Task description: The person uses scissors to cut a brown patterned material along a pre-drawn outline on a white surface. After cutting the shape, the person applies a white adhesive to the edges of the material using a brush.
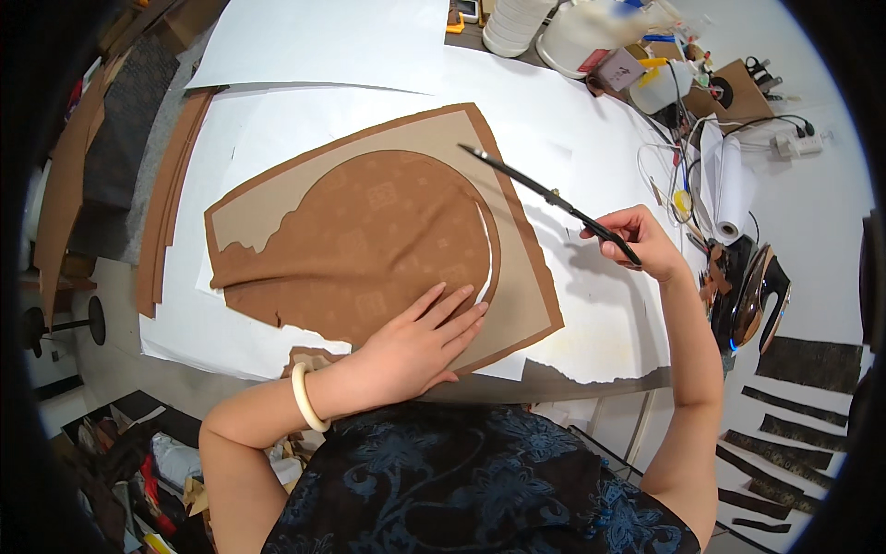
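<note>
My right hand [643, 242] grips a pair of black scissors [544, 192] by the handles. Their blades point up and left, raised over the right part of the brown fabric. Flat on the brown patterned fabric [369, 212], my left hand [426, 337] rests with its fingers apart near the lower right of a rounded outline. A curved slit [484, 245] runs along that outline's right side, with white showing through. Around the rounded piece lies a beige backing [521, 286] edged in brown. A fold crosses the fabric from the left.
White paper [323, 46] covers the table. Plastic bottles and a white tub [574, 42] stand at the far right. A paper roll [724, 189], cables and an iron [761, 295] lie to the right. Brown strips [175, 208] line the left edge; scraps fill a box [138, 480] below.
</note>
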A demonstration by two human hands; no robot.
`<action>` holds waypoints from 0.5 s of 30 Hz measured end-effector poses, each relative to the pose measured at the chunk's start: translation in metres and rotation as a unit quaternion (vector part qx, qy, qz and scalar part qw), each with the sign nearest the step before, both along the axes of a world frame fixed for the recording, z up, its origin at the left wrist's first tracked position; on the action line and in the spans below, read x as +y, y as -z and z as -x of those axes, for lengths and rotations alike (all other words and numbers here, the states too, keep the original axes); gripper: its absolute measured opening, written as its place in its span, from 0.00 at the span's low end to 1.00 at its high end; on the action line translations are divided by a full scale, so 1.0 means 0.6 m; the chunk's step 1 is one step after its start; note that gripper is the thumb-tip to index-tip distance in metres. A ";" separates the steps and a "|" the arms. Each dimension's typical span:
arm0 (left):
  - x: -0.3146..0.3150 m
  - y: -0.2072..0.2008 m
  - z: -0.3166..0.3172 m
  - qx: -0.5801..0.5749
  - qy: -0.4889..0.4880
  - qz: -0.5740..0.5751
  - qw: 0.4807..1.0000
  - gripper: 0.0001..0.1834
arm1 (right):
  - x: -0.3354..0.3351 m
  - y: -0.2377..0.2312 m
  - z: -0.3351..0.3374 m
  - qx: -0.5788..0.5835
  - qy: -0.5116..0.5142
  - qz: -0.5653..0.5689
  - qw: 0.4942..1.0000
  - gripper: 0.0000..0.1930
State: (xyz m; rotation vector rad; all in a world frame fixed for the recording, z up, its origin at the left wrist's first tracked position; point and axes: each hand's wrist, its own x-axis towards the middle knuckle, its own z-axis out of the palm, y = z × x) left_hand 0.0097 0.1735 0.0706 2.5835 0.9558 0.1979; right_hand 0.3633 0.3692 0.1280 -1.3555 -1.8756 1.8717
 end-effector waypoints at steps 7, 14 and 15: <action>-0.056 -0.041 0.075 0.074 0.006 0.058 0.996 0.37 | -0.112 0.033 -0.045 0.086 0.116 -0.019 0.989 0.22; -0.126 -0.091 0.214 0.150 -0.137 0.040 0.978 0.41 | -0.230 0.052 -0.069 0.125 0.151 0.007 0.981 0.29; -0.134 -0.093 0.222 0.147 -0.169 0.021 0.974 0.40 | -0.246 0.057 -0.068 0.134 0.154 0.021 0.979 0.29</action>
